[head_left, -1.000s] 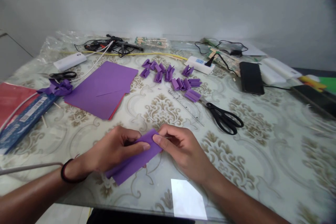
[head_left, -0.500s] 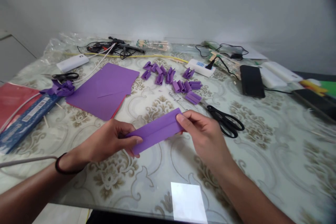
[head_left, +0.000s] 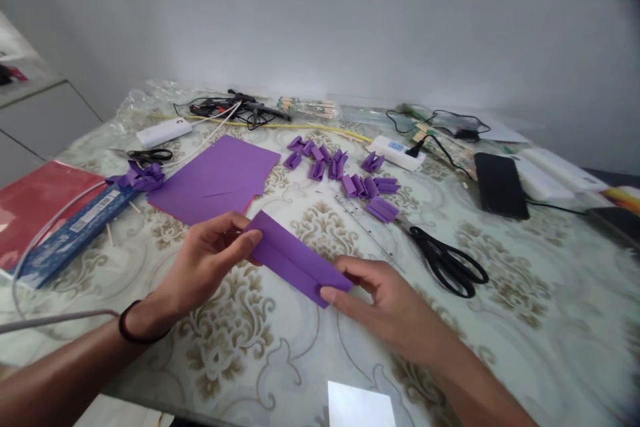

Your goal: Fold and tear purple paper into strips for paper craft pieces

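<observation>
A creased purple paper strip (head_left: 295, 259) is held between both hands above the patterned table, slanting down to the right. My left hand (head_left: 215, 257) pinches its upper left end, thumb on top. At the lower right end, my right hand (head_left: 373, 300) grips the strip between thumb and fingers. Beyond them lie several small folded purple pieces (head_left: 354, 185). Purple sheets (head_left: 220, 177) with a red edge showing beneath rest behind my left hand. Black-handled scissors (head_left: 445, 260) lie to the right of my right hand, and a clear ruler (head_left: 367, 230) is between.
On the left are a red packet (head_left: 45, 207), a blue package (head_left: 80, 230), crumpled purple paper (head_left: 140, 177) and small scissors (head_left: 150, 155). Cables and a white power strip (head_left: 395, 152) lie at the back. A black phone (head_left: 501, 185) rests at the right.
The strip has turned from rising rightward to sloping down rightward; my left hand's end is higher, my right hand's lower. The view has shifted, with table objects appearing lower and farther right.
</observation>
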`<control>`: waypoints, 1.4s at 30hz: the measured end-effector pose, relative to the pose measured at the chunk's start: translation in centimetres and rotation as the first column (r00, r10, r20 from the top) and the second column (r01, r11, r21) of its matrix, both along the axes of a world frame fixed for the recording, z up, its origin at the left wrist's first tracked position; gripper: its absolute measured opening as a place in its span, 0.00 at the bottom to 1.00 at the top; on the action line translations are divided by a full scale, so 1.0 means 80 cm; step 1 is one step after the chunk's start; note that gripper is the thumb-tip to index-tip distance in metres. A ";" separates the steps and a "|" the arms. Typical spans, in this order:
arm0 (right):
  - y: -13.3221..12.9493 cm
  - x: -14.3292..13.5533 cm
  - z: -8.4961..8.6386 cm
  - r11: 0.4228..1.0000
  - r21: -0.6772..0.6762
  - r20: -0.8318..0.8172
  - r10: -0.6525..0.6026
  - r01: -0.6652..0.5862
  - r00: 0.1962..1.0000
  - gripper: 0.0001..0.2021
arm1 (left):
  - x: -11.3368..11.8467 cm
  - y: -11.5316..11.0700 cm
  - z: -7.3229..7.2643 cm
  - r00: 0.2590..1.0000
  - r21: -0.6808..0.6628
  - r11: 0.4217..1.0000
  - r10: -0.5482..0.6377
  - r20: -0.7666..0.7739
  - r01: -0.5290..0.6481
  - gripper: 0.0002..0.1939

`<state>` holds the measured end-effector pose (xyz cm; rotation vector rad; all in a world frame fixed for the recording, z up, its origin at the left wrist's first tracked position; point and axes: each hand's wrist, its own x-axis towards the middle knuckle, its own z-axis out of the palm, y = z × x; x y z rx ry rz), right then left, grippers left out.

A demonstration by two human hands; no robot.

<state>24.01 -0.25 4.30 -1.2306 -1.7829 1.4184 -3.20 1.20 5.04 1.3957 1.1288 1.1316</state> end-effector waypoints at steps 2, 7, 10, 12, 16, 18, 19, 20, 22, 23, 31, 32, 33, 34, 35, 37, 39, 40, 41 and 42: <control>-0.007 -0.011 0.005 0.999 0.034 0.049 0.009 -0.011 0.999 0.16 | 0.004 -0.007 0.002 0.991 0.093 0.994 -0.051 -0.127 0.063 0.10; -0.018 -0.028 0.008 0.980 0.200 -0.028 -0.001 0.007 1.000 0.16 | 0.008 -0.023 0.010 0.937 0.288 0.927 -0.144 -0.319 0.241 0.04; -0.020 -0.030 0.007 0.968 0.248 -0.092 -0.011 0.033 0.996 0.14 | 0.010 -0.028 0.013 0.932 0.303 0.909 -0.190 -0.308 0.286 0.03; -0.021 -0.032 0.007 0.966 0.255 -0.116 -0.002 0.032 0.993 0.13 | 0.012 -0.029 0.013 0.927 0.308 0.901 -0.208 -0.312 0.306 0.04; -0.024 -0.034 0.004 0.965 0.262 -0.142 0.015 0.023 0.990 0.10 | 0.015 -0.032 0.012 0.920 0.330 0.891 -0.196 -0.338 0.311 0.05; -0.026 -0.035 0.002 0.963 0.267 -0.161 0.021 0.023 0.987 0.11 | 0.016 -0.034 0.012 0.915 0.332 0.887 -0.200 -0.351 0.321 0.06; -0.027 -0.035 0.001 0.962 0.272 -0.166 0.021 0.026 0.986 0.11 | 0.016 -0.034 0.012 0.914 0.331 0.888 -0.199 -0.353 0.321 0.07; -0.028 -0.035 0.000 0.960 0.278 -0.167 0.020 0.027 0.986 0.12 | 0.017 -0.035 0.013 0.915 0.326 0.891 -0.196 -0.353 0.316 0.08; -0.030 -0.036 -0.002 0.955 0.293 -0.164 0.016 0.033 0.986 0.12 | 0.018 -0.035 0.015 0.919 0.311 0.901 -0.187 -0.348 0.301 0.10; -0.031 -0.036 -0.003 0.954 0.297 -0.161 0.015 0.034 0.987 0.12 | 0.018 -0.034 0.016 0.920 0.302 0.906 -0.186 -0.345 0.296 0.11; -0.034 -0.039 -0.003 0.975 0.211 -0.122 -0.042 0.067 0.992 0.12 | 0.021 -0.031 0.021 0.898 0.137 0.938 -0.253 -0.360 0.319 0.16; -0.035 -0.039 -0.002 0.979 0.193 -0.123 -0.044 0.068 0.991 0.13 | 0.021 -0.031 0.021 0.898 0.119 0.939 -0.265 -0.350 0.323 0.17; -0.035 -0.039 -0.002 0.982 0.179 -0.125 -0.041 0.063 0.991 0.14 | 0.021 -0.030 0.021 0.898 0.098 0.939 -0.279 -0.340 0.329 0.18; -0.035 -0.039 -0.001 0.983 0.173 -0.129 -0.036 0.058 0.991 0.14 | 0.022 -0.030 0.022 0.898 0.079 0.938 -0.296 -0.326 0.337 0.19; -0.035 -0.038 0.000 0.984 0.170 -0.130 -0.027 0.049 0.991 0.15 | 0.022 -0.029 0.022 0.897 0.061 0.937 -0.310 -0.314 0.345 0.19; -0.035 -0.038 0.002 0.985 0.168 -0.125 -0.014 0.035 0.992 0.15 | 0.021 -0.028 0.022 0.896 0.032 0.934 -0.332 -0.296 0.356 0.21; -0.034 -0.039 0.004 0.986 0.164 -0.120 -0.011 0.031 0.993 0.16 | 0.020 -0.026 0.022 0.892 0.014 0.931 -0.347 -0.291 0.366 0.22; -0.034 -0.039 0.004 0.987 0.155 -0.116 -0.014 0.032 0.993 0.16 | 0.020 -0.025 0.021 0.887 -0.005 0.929 -0.354 -0.296 0.369 0.23; -0.033 -0.040 0.004 0.989 0.143 -0.110 -0.018 0.034 0.994 0.16 | 0.019 -0.024 0.020 0.878 -0.034 0.927 -0.366 -0.307 0.374 0.23; -0.033 -0.041 0.004 0.990 0.133 -0.103 -0.022 0.036 0.994 0.15 | 0.019 -0.023 0.019 0.865 -0.074 0.922 -0.384 -0.324 0.381 0.23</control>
